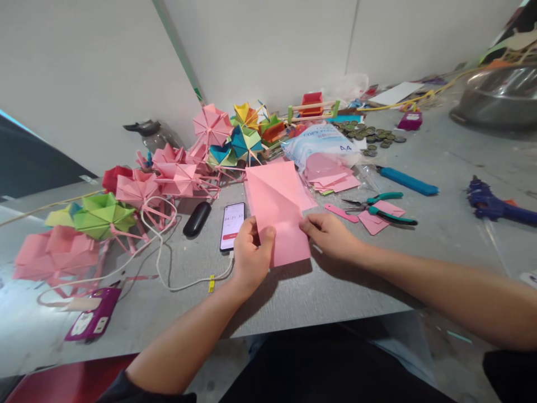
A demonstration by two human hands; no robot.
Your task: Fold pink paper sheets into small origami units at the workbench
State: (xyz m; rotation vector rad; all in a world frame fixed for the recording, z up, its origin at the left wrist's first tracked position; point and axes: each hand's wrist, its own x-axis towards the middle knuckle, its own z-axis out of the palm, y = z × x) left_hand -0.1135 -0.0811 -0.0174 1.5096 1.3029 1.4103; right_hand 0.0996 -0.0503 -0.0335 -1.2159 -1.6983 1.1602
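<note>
Both nearly closed, the left hand [252, 254] and right hand [327, 230] pinch a pink sheet [289, 246] over the table [306, 296] — between phone [232, 224] and pliers [385, 214]. Some fingers hide — a big bowl [499, 101] is cut off.

Plain pink on the sheet [289, 246], just right of the phone [232, 221]. Black on the phone's frame, red on the bar of its pale screen. To the left of the phone, pink and light green on the folded papers [107, 215], also purple with white patches on the box [101, 309]. To its right, teal with black on the pliers [392, 214], deep blue on the glue gun [499, 204].
</note>
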